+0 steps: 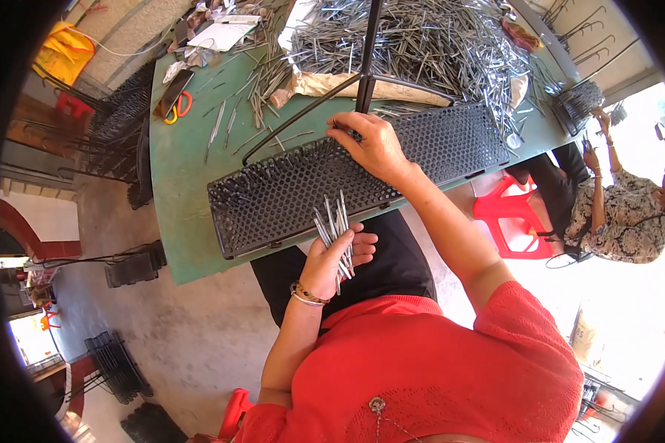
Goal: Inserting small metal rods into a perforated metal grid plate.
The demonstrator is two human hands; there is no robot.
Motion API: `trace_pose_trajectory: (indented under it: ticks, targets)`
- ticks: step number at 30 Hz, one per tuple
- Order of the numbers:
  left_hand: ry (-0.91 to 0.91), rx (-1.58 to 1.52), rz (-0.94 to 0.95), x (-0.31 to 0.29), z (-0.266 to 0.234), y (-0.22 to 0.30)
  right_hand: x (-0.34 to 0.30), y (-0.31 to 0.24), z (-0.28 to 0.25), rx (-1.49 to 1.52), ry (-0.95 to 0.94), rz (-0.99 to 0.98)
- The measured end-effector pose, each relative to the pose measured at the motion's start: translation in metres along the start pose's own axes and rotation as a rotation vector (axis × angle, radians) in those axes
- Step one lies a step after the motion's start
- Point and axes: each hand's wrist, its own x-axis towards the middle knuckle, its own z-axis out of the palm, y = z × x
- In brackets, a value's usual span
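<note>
My left hand (331, 264) is closed around a loose bundle of thin silvery metal rods (335, 221), in front of the rack's near edge. The rods stick up past my thumb and out below the palm. Over the middle of a long black rack full of round holes (451, 144), my right hand (375, 144) has its thumb and fingers pinched together near the far edge. What they hold, if anything, is too small to make out. Dark tips stand in the holes along the rack's far left part. A black upright frame (363, 77) rises behind the rack.
A large heap of metal rods (414, 44) lies on brown paper across the green table (181, 221). Orange-handled scissors (179, 108) and scattered rods lie at the left. Another person (617, 218) works at the right, near a red plastic stool (511, 214). Black racks stand on the floor.
</note>
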Motion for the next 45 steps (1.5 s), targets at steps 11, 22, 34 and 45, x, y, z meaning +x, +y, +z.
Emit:
trace_pose_trajectory:
  ticks: [11, 22, 34, 45]
  targets:
    - [-0.069, 0.046, 0.042, 0.001, 0.003, 0.001, -0.004, 0.002, 0.003, 0.052, 0.108, 0.117]
    - [0.013, -0.041, 0.013, 0.006, 0.0, -0.003, -0.012, 0.009, 0.008, -0.14, 0.153, -0.008]
    - [-0.012, -0.026, 0.095, 0.005, 0.005, 0.003, -0.031, -0.048, -0.032, 0.126, -0.138, 0.344]
    - [0.01, -0.086, 0.094, 0.011, 0.013, -0.005, -0.04, -0.036, -0.041, 0.692, -0.318, 0.801]
